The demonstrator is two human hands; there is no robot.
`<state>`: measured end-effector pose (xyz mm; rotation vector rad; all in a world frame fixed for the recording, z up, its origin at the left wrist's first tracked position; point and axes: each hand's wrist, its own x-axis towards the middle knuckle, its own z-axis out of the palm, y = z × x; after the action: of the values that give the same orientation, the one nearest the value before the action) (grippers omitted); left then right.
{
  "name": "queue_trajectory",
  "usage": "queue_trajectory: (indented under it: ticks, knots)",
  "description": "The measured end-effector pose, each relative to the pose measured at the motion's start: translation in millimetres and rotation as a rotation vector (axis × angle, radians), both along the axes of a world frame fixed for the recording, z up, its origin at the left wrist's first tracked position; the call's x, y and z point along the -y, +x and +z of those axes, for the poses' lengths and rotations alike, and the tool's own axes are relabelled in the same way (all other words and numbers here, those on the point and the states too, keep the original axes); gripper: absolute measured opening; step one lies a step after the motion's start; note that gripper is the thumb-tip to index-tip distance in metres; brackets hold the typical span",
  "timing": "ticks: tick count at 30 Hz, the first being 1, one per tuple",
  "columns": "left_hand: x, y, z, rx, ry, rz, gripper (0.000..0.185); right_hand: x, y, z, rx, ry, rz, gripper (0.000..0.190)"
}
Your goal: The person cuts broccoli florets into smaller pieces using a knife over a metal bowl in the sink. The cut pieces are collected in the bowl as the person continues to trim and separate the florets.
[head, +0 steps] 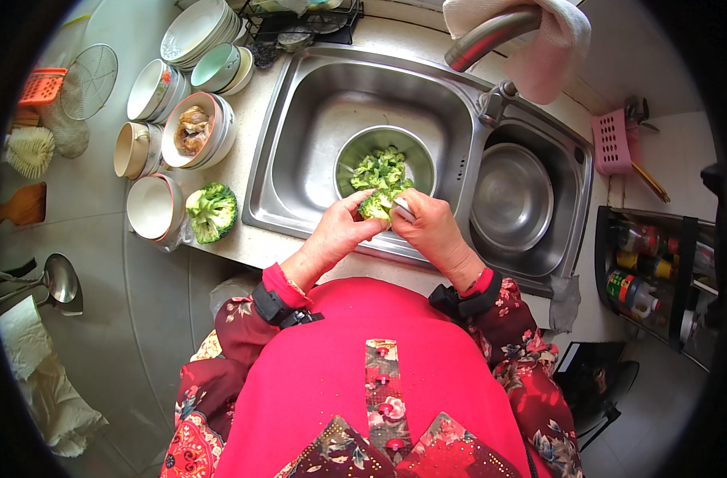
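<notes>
Above the near rim of a metal bowl (423, 156), my left hand (342, 227) grips a piece of broccoli (373, 207). My right hand (430, 224) is closed around a light-coloured handle (403, 210), held against the broccoli; whatever blade or tip it has is hidden. Cut broccoli florets (380, 169) lie inside the bowl. The bowl stands in the larger basin of a stainless steel double sink (316, 113). Another broccoli head (212, 214) rests stem-up on the counter, left of the sink.
Stacked bowls (154, 206) and plates (193, 30) crowd the left counter. One bowl holds a brown item in clear plastic (193, 130). A metal basin (513, 197) sits in the smaller sink. The faucet (492, 39), draped with a cloth (557, 54), overhangs the back. Bottles (632, 293) stand in a rack at right.
</notes>
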<state>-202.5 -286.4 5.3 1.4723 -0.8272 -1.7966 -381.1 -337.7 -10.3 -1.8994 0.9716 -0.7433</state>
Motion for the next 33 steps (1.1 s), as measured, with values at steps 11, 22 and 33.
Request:
queue_trajectory:
  ticks: [11, 22, 33]
  knots:
    - [-2, 1, -8, -0.165, 0.096, 0.096, 0.045, 7, -6, 2, 0.046, 0.247, -0.017, 0.014]
    - [6, 5, -10, -0.359, 0.130, 0.275, 0.040, 16, -13, 5, 0.585, 1.159, -0.147, 0.016]
    - [18, 4, -7, -0.163, -0.028, 0.220, 0.034, 7, -10, 4, 0.441, 0.981, -0.064, 0.021]
